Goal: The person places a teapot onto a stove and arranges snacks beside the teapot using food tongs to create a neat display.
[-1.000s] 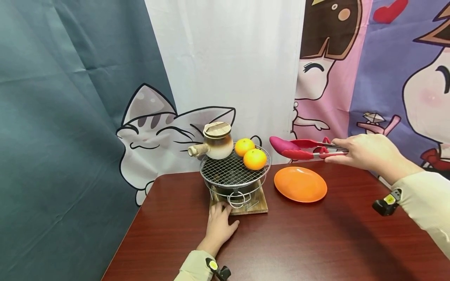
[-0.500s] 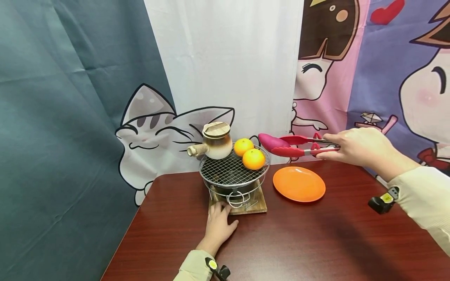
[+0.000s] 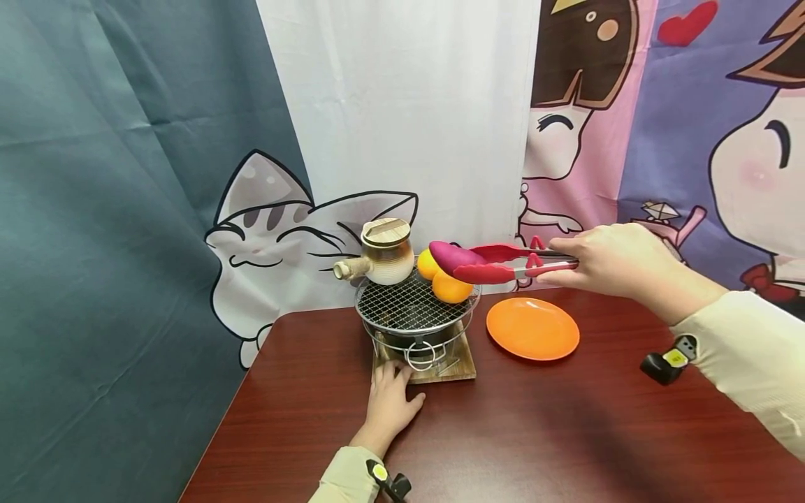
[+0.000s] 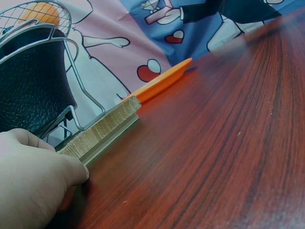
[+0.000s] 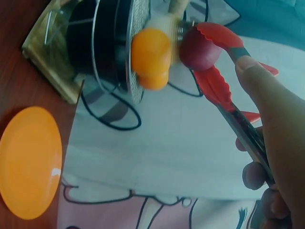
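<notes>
My right hand (image 3: 605, 262) grips the handles of red tongs (image 3: 497, 261), held level above the table. The tongs' tips (image 5: 206, 44) stand slightly apart with nothing between them, just over two oranges on a round wire grill (image 3: 405, 309). The front orange (image 3: 448, 290) shows below the tips and the back orange (image 3: 425, 265) behind them; the wrist view shows the oranges (image 5: 150, 53) close beside the tips. My left hand (image 3: 388, 404) rests on the table with its fingers against the front edge of the grill's wooden base (image 4: 106, 130).
A lidded clay pot (image 3: 385, 251) with a side handle stands on the grill's back left. An orange plate (image 3: 532, 328) lies on the dark wooden table (image 3: 534, 433) to the right of the grill. Printed curtains hang right behind the table.
My right hand has carried the tongs leftward from above the plate until their tips are over the oranges. The left hand has stayed at the wooden base.
</notes>
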`<state>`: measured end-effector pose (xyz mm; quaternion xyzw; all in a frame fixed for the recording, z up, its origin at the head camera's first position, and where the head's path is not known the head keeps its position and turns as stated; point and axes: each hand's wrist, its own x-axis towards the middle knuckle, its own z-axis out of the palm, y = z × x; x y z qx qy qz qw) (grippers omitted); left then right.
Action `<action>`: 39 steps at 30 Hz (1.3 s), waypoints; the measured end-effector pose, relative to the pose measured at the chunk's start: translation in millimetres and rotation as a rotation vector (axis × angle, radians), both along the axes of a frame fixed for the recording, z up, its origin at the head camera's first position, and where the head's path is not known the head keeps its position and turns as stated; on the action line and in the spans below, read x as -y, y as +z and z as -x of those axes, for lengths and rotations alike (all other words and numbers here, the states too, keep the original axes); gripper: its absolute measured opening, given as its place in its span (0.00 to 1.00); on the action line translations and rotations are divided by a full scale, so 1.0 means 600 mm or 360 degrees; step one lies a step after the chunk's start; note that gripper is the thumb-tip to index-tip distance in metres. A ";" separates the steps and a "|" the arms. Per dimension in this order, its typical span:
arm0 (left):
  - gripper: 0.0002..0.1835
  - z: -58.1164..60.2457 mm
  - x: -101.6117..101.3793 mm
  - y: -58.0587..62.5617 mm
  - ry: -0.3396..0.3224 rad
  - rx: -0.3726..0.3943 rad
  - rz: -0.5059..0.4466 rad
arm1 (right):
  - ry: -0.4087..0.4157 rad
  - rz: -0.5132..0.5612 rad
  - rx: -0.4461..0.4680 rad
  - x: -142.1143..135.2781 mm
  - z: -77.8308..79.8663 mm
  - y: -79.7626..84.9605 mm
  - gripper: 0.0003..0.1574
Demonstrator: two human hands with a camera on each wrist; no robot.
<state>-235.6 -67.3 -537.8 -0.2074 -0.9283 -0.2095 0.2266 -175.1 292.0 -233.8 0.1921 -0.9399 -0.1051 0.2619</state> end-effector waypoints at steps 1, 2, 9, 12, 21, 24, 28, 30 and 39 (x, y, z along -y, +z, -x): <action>0.25 0.000 0.000 0.000 0.0002 0.0002 0.0001 | 0.0002 -0.0001 0.0005 0.006 0.000 0.002 0.35; 0.25 0.001 0.000 0.000 0.0001 0.0004 0.0000 | 0.0001 0.0001 0.0016 0.013 0.000 0.003 0.35; 0.25 0.002 0.001 -0.003 -0.0010 -0.0017 0.0001 | 0.0024 0.0006 0.0092 0.055 0.001 0.006 0.38; 0.24 0.002 0.002 -0.004 -0.0012 -0.0025 0.0004 | 0.0030 -0.0017 0.0114 0.072 0.004 0.005 0.40; 0.22 0.003 0.002 -0.004 -0.0008 -0.0031 0.0005 | 0.0103 -0.0083 0.0162 0.110 0.014 -0.011 0.39; 0.22 0.003 0.003 -0.004 -0.0008 -0.0031 0.0007 | 0.0126 -0.0089 0.0159 0.120 0.019 -0.017 0.39; 0.23 0.004 0.004 -0.006 -0.0005 -0.0029 0.0013 | 0.0175 -0.0097 0.0130 0.131 0.026 -0.027 0.37; 0.24 0.004 0.004 -0.007 -0.0010 -0.0036 0.0006 | 0.0190 -0.0102 0.0123 0.135 0.029 -0.032 0.37; 0.25 0.006 0.004 -0.010 -0.0018 -0.0075 0.0009 | 0.0210 -0.0098 0.0144 0.155 0.039 -0.045 0.36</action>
